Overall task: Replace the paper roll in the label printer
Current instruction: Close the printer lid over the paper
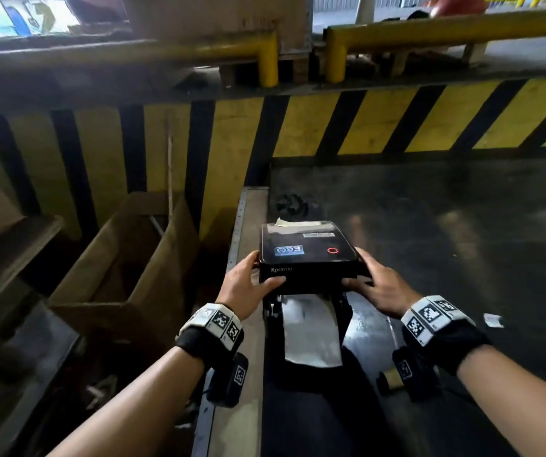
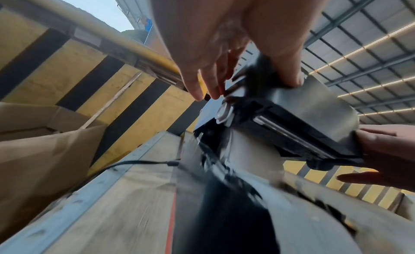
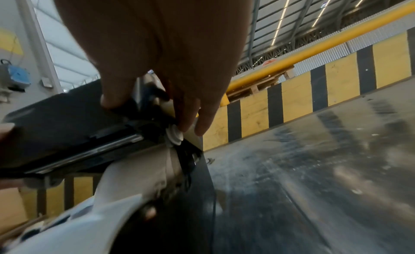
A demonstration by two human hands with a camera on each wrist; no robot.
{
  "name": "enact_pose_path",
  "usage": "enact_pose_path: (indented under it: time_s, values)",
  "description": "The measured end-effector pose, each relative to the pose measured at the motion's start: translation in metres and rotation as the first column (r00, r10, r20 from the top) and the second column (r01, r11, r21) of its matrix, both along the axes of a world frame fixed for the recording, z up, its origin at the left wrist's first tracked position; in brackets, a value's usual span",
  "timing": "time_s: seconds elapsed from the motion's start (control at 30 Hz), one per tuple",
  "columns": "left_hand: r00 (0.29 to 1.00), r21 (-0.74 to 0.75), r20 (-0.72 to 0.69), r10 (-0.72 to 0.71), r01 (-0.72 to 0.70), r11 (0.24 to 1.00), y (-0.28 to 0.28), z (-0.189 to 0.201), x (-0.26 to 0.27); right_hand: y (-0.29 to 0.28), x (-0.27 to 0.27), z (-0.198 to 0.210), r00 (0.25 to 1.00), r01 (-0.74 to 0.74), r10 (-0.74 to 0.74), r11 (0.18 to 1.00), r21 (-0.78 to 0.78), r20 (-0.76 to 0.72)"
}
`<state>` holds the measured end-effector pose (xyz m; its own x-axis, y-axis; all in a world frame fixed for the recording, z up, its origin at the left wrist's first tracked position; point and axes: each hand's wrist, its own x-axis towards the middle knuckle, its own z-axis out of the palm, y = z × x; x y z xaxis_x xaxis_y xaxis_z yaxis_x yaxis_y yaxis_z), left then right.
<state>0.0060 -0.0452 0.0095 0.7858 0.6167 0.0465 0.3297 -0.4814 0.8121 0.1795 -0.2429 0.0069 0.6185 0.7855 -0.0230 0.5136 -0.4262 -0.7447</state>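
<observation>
A black label printer stands at the left edge of a metal table. Its lid, marked Xprinter with a red ring button, is tilted up off the base. My left hand grips the lid's left front corner, thumb on the front face. On the right front corner my right hand grips the same way. Under the lid sits a white paper roll, and its paper strip runs out toward me. In the right wrist view the roll lies below the raised lid.
An open cardboard box stands left of the table. A yellow-and-black striped barrier runs behind. A black clump lies beyond the printer, a white scrap at right. A black cable leads to the printer's left side.
</observation>
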Motion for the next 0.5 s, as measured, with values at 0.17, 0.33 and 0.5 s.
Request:
enact_pose_path:
  time_s: [0.17,0.33,0.5]
  values:
    - [0.992,0.042,-0.079,-0.096,0.1,0.994,-0.006,-0.03,-0.013,-0.011,-0.012,-0.032,1.0,-0.019,0.016,0.995,-0.098,-0.027]
    - [0.994,-0.05,-0.067,-0.091,0.087,0.995,-0.011,-0.029,-0.011,-0.006,-0.015,-0.031,0.997,0.051,-0.055,0.995,-0.085,-0.051]
    - [0.988,-0.167,0.033,-0.153,0.156,0.974,-0.011,-0.032,0.0,0.001,-0.015,-0.033,0.988,0.034,-0.038,0.999,-0.03,-0.148]
